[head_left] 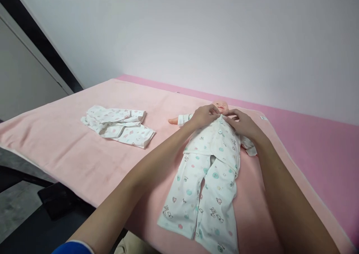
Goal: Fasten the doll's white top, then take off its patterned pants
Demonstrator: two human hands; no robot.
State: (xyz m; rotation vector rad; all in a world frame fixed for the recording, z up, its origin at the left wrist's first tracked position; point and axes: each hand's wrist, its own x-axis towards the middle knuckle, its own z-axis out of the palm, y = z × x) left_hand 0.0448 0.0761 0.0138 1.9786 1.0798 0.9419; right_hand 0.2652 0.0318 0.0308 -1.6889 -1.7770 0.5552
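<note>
A baby doll (221, 106) lies on its back, head toward the wall, in a white printed baby shirt (207, 142) and matching pants (215, 194). My left hand (206, 115) is at the shirt's collar, fingers closed on the cloth just below the doll's chin. From the other side my right hand (242, 125) pinches the same collar, its thumb near the front edge. Buttons show down the middle of the shirt front. One doll hand (173, 121) sticks out of its sleeve on the left. My fingers partly cover the neck and collar.
Folded white printed baby clothes (119, 125) lie to the left on the pink blanket (70, 134). Beyond the blanket, a brighter pink table surface (322, 142) meets a white wall (210, 48). A black chair (56, 209) stands at the lower left.
</note>
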